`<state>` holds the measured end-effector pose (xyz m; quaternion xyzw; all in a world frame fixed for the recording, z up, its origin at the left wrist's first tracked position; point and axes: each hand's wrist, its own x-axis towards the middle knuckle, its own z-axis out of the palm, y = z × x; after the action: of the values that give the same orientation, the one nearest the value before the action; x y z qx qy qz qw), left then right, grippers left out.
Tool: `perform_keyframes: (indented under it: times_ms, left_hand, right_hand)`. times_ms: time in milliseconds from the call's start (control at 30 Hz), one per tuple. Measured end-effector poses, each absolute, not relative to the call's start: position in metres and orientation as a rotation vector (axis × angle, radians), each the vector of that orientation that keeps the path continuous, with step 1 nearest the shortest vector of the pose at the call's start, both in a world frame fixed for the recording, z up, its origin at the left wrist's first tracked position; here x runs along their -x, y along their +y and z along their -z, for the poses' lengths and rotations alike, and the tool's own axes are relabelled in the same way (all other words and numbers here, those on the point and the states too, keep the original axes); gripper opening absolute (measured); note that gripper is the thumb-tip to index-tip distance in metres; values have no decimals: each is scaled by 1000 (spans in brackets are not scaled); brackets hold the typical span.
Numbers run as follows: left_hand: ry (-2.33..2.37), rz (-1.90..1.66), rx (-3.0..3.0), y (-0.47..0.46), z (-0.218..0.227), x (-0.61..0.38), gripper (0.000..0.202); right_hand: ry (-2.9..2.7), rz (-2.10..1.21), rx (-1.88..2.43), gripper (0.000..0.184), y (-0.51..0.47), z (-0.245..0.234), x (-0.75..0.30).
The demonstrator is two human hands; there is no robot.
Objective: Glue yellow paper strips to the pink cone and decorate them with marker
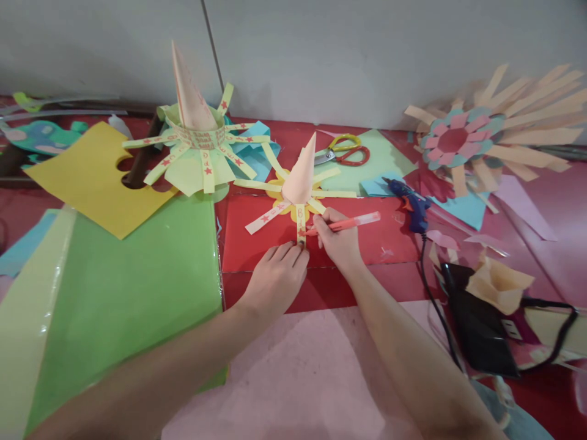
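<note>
Head view: right grip point(337, 237) pinches a slim orange pen point(355, 223); left grip point(277, 274), flat and empty-handed, pins the paper strip point(300, 219) beside it.

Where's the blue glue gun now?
Head view, right of centre: the blue plastic glue gun is right of the right hand holding a red pen, below the yellow-and-red scissors.

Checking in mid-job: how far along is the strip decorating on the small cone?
Done: the lower-left strip carries red stars. In hand: the right hand marks the near strip with the pen while the left hand pins its end. Left: the other strips look plain.
</note>
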<state>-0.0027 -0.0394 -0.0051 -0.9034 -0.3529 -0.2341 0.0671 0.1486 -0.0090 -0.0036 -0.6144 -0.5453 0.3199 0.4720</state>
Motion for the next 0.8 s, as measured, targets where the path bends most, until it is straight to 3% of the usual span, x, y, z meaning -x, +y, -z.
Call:
perform_keyframes:
  times_ms: [800]
  left_hand:
    - [-1062,686,2733,-40,5,4,21]
  right_hand:
    - [-1337,-776,1478,35,-9,3,-149]
